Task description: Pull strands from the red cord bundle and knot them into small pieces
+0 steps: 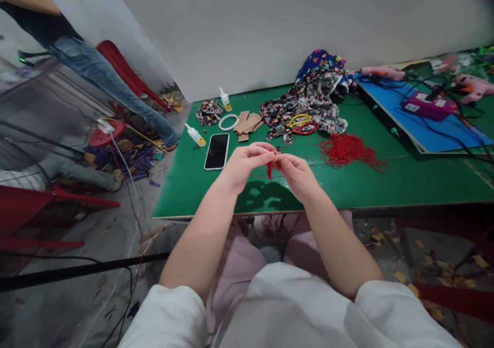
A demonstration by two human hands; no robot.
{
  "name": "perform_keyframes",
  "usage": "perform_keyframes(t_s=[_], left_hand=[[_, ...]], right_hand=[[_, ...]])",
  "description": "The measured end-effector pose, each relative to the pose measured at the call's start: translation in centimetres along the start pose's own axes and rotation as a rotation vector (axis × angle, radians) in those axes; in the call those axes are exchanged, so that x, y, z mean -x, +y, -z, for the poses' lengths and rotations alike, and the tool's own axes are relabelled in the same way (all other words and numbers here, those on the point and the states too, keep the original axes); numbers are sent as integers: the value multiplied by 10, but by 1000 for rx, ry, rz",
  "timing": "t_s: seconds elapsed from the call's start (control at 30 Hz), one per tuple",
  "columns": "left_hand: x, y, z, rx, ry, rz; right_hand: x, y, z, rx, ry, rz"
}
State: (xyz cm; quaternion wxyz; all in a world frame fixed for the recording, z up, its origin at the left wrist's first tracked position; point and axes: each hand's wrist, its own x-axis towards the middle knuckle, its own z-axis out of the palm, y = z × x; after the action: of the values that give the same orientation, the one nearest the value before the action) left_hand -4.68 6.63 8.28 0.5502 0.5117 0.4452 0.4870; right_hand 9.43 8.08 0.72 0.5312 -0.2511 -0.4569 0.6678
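Both my hands meet above the front of the green table [358, 186], fingertips pinched together. My left hand [249, 161] is closed on a small bundle of red yarn [269, 170], whose loose ends hang down between the hands. My right hand [296, 172] pinches the same yarn from the other side; its fingertips partly cover it. A thin red strand trails over the table around them. Beyond my right hand lies a loose heap of red yarn [349, 150]. Scissors with red and yellow handles [303, 126] rest on dark floral fabric [301, 101].
A phone [217, 151], two glue bottles [195, 135], a white ring [228, 122] and cardboard strips [247, 124] lie at the left. A blue board [417, 108] bears a purple box [430, 105] with cables; pink glue guns [382, 72] lie nearby. A person [88, 70] stands at left.
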Motion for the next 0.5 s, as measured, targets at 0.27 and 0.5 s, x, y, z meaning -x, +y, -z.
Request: perform_keyframes(t_s=[0.27, 0.5], left_hand=[[-5, 15, 15, -140, -251, 123], [-4, 23, 19, -227, -280, 134]], right_hand=[[-6, -18, 7, 77, -146, -28], [-4, -30, 0, 112, -105, -28]])
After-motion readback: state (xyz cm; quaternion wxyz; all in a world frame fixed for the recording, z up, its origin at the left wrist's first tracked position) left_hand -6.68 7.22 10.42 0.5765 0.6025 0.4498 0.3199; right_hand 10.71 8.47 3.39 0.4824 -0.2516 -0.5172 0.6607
